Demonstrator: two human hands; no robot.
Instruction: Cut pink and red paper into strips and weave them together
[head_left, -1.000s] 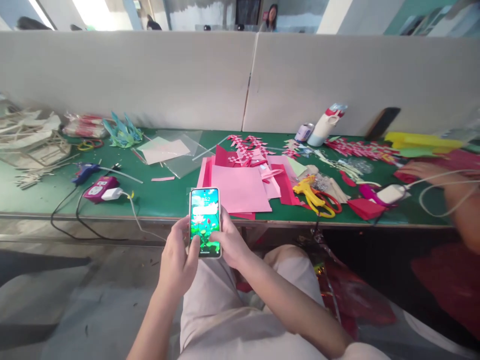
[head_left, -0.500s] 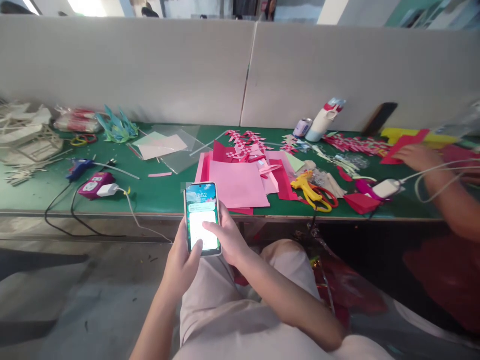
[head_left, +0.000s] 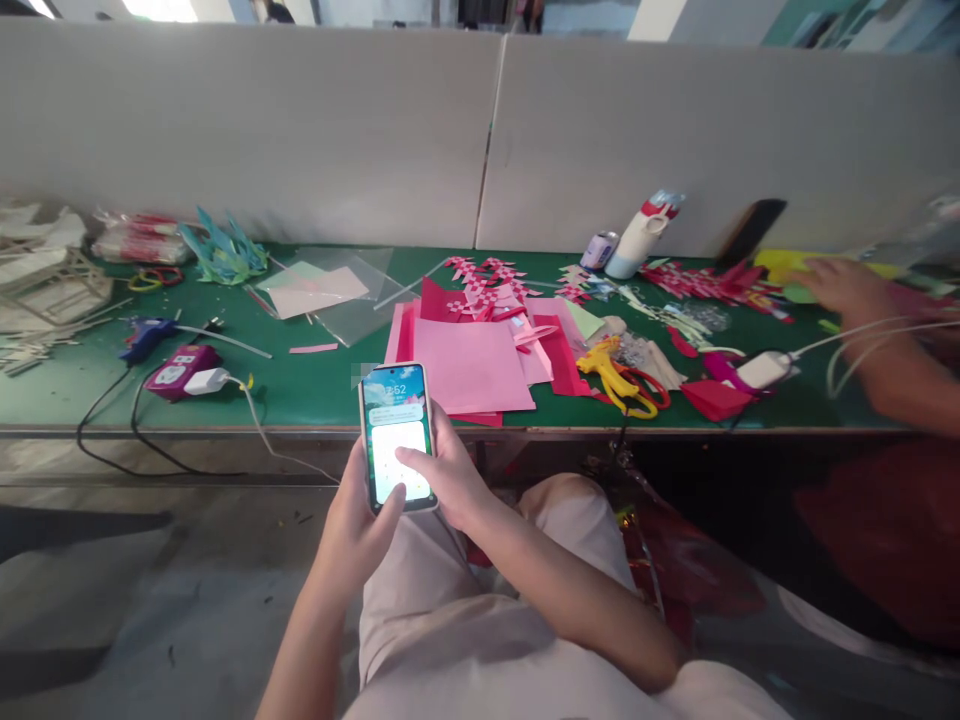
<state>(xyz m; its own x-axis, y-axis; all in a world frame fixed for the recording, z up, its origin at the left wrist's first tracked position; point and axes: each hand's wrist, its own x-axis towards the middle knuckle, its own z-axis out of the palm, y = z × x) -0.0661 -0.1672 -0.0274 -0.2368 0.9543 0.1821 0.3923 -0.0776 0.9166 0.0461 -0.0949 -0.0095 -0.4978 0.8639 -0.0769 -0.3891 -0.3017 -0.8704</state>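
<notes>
A smartphone with a lit screen is held upright over my lap, just in front of the table edge. My left hand wraps its left side, the thumb resting on the lower part of the screen. From the other side my right hand grips it, its thumb lying across the middle of the screen. Behind the phone, a stack of pink paper lies on the green table. Small folded pink checkered pieces sit at the back of that stack.
To the right are a yellow glue gun, orange-handled scissors, a can and a bottle. A co-worker's hand reaches in at far right. Leftward lie a purple power socket and a blue glue gun.
The view has shifted slightly. My right thumb has moved a little on the screen. The co-worker's hand no longer holds the red paper and is now over the yellow item.
</notes>
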